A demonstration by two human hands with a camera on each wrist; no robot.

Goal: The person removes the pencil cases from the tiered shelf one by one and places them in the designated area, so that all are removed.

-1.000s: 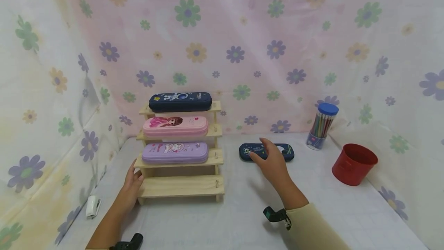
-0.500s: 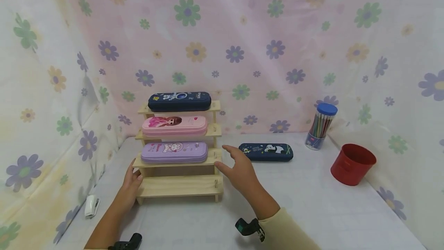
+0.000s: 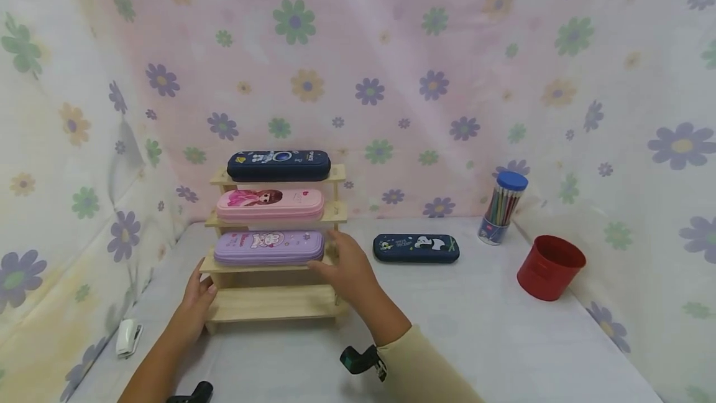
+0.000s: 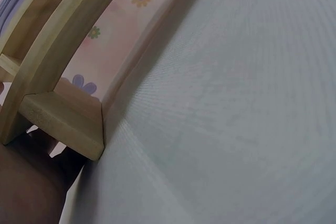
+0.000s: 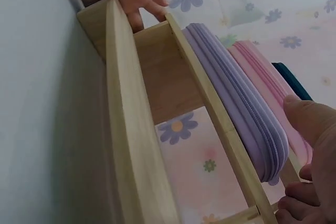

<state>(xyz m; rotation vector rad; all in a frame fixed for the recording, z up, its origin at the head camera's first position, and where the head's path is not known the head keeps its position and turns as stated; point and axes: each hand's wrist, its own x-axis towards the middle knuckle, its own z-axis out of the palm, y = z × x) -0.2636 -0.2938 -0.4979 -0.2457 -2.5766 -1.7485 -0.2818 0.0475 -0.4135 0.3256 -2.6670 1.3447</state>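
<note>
We see pastel flowered cloth around a white counter. On our right, a blue-lidded tub of pencils stands near a red bucket; a white stapler lies far left.

three pencil cases on the rack, a fourth case between rack and bucket

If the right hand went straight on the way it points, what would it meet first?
Probably the purple case at its right end; depth is unclear, and the wooden rack is close.
</note>
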